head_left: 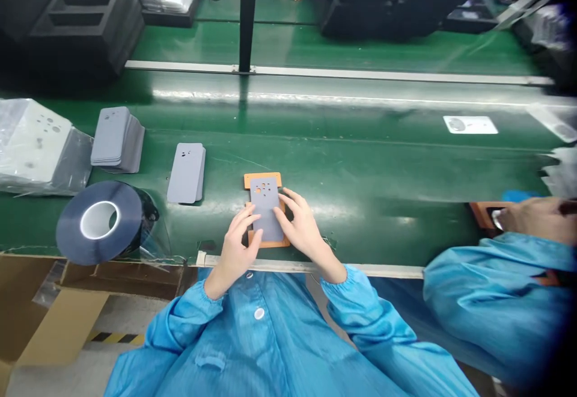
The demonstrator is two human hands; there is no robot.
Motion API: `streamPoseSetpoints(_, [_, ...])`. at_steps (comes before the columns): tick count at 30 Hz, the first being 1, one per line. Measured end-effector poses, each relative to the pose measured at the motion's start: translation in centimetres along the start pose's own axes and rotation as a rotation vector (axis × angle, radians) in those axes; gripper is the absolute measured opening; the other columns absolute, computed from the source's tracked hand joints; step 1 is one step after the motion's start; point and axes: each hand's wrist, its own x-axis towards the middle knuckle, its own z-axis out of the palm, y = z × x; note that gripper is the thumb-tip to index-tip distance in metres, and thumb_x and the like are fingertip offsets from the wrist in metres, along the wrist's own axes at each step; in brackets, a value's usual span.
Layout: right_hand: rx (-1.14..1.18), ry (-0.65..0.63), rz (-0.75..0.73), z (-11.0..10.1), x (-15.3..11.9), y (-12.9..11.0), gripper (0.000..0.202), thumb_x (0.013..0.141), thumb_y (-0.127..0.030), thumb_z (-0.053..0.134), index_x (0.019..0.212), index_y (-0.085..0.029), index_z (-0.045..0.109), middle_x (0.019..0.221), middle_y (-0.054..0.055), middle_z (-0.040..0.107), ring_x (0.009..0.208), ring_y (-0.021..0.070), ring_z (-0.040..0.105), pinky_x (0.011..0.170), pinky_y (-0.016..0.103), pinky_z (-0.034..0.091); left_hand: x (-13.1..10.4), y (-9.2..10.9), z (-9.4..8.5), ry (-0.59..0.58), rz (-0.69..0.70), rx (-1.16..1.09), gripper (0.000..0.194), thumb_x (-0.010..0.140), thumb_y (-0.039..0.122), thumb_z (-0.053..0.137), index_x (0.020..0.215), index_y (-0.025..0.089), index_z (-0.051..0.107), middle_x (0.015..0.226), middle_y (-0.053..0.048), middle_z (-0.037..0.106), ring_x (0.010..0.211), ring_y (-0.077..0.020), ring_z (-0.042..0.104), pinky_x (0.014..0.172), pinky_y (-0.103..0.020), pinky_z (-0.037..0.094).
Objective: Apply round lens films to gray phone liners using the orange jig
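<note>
A grey phone-shaped sheet [267,216] with several small holes near its top lies on an orange fixture [262,176] at the front of the green bench. My left hand [240,240] touches the sheet's left side, fingers stretched out. On the right edge rests my right hand [298,221], its fingers spread. Neither hand is wrapped round anything. To the left lie a short stack of grey sheets [186,174] and a taller stack [112,138] of the same kind.
A roll of dark film [72,222] stands at the bench's left edge beside a plastic-wrapped block [33,144]. Black trays [85,30] are piled at the back left. A white card [470,124] lies to the right. A co-worker's blue sleeve [496,289] is close on the right.
</note>
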Motion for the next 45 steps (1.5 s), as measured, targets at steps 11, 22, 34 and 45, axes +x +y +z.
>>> streamPoseSetpoints(11, [0.308,-0.300,-0.180,-1.1,-1.0,-6.2,0.033,0.103,-0.034,0.059,0.132,-0.024,0.069,0.132,0.011,0.073,0.121,0.0273,0.070,0.106,0.047,0.057,1.7,-0.4,-2.5,0.207,-0.555,-0.601,0.049,0.090,0.044,0.070,0.129,0.015,0.062,0.121,-0.014,0.076,0.105,-0.0274,0.074,0.082,-0.034,0.060])
streamPoseSetpoints(22, [0.696,-0.485,0.229,1.6,3.4,-5.4,0.053,0.085,-0.036,0.075,0.134,-0.017,0.064,0.081,0.002,0.073,0.060,0.0138,0.067,0.059,0.028,0.058,1.9,-1.2,-4.4,0.378,-0.610,-0.769,0.065,0.081,0.043,0.079,0.134,0.015,0.054,0.120,-0.018,0.076,0.100,-0.0288,0.077,0.076,-0.035,0.061])
streamPoseSetpoints(34, [0.196,0.003,0.367,0.1,26.3,2.0,0.044,0.085,-0.014,0.065,0.126,0.000,0.067,0.065,0.003,0.070,0.051,0.0109,0.059,0.053,0.021,0.052,-8.8,1.2,-13.7,0.695,-0.452,0.172,0.026,0.094,0.046,0.068,0.100,0.021,0.073,0.081,-0.002,0.072,0.067,-0.0174,0.064,0.068,-0.031,0.054])
streamPoseSetpoints(45, [-0.063,0.014,0.241,-0.3,24.9,-0.3,0.026,0.086,-0.025,0.070,0.104,-0.009,0.079,0.108,0.017,0.079,0.088,0.0215,0.073,0.095,0.036,0.055,-9.5,-1.9,-14.4,0.435,-0.476,0.326,0.026,0.096,0.045,0.063,0.090,0.023,0.075,0.081,-0.002,0.072,0.068,-0.0171,0.064,0.070,-0.029,0.050])
